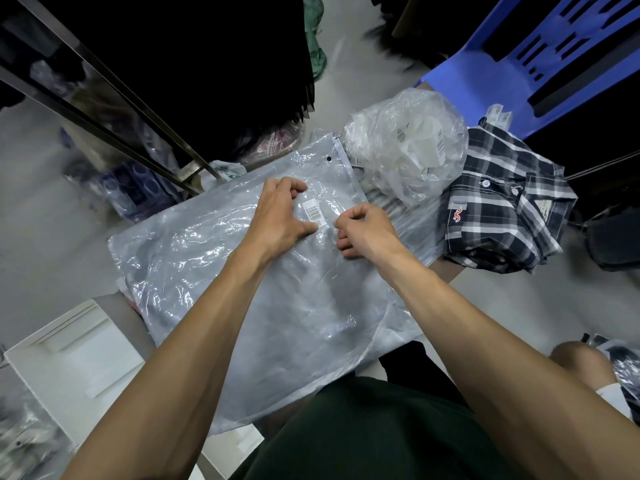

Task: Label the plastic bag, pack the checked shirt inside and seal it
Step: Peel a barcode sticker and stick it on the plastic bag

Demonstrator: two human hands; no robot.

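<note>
Now, fingers: left hand (pixel 282 216) curled, fingertips pressing a barcode label (pixel 312 212) onto the plastic bag (pixel 242 271); right hand (pixel 365 230) loosely closed just beside it, holding nothing visible.
Bag: flat across the lap.
Checked shirt (pixel 505 202): folded, right of the bag, red logo, unreadable.
Surroundings: grey floor (pixel 41 216), blue plastic chair (pixel 540 53), crumpled bag of labels (pixel 408 143).

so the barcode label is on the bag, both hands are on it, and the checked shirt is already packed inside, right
Not quite. The head view shows the checked shirt still outside, folded to the right of the plastic bag. The rest holds: the barcode label is on the bag, with the left hand and right hand on it.
</note>
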